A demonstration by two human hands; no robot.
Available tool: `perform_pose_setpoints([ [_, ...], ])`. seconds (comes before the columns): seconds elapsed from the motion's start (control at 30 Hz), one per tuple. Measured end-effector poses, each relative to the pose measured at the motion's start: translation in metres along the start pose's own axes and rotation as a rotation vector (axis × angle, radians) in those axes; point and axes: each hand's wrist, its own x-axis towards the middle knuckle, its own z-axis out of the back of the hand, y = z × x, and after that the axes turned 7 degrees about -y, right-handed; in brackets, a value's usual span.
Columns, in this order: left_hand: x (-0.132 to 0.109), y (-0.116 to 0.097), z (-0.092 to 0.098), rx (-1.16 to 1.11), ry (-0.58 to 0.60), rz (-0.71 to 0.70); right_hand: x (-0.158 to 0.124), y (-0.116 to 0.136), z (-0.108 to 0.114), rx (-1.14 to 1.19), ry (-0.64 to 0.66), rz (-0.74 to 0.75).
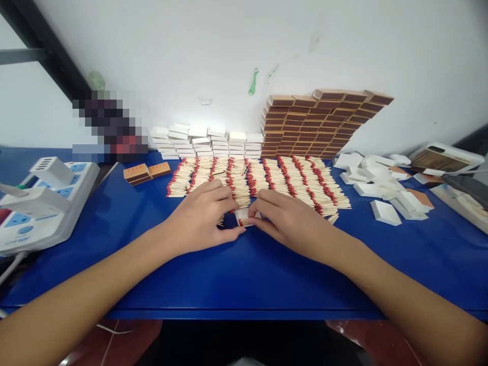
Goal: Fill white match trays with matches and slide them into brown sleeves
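A small white matchbox tray [243,214] lies on the blue table near its middle, with a few red-headed matches [241,222] visible inside. My left hand [208,216] is curled round the tray's left end, thumb at the near side and fingers at the far side. From the right, my right hand [282,216] reaches over the tray, its thumb and fingers pinched on matches at the opening. The right part of the tray is hidden by these fingers. Just beyond both hands, rows of loose matches [259,175] are spread side by side, red heads towards the left.
White trays [213,142] and brown matchboxes [301,124] are stacked along the wall. Two matchboxes [147,173] lie at the left, near a power strip [80,203]. Loose white trays [385,211] are heaped at the right, near a phone [442,157].
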Motion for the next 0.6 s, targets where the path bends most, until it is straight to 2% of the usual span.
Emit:
perform_pose_setpoints([
  [0.17,-0.001,-0.001,0.002,-0.058,0.031,-0.02,0.001,-0.008,0.003,0.045,-0.075,-0.035],
  [0.27,-0.001,-0.007,0.006,-0.142,0.137,0.0,0.003,-0.012,0.001,0.075,-0.1,-0.035],
  [0.4,0.0,-0.016,0.012,-0.19,0.299,0.099,0.008,-0.014,-0.01,0.085,-0.03,-0.032],
  [0.6,0.002,-0.011,0.016,-0.171,0.287,0.104,0.014,-0.014,-0.018,0.067,0.006,-0.066],
])
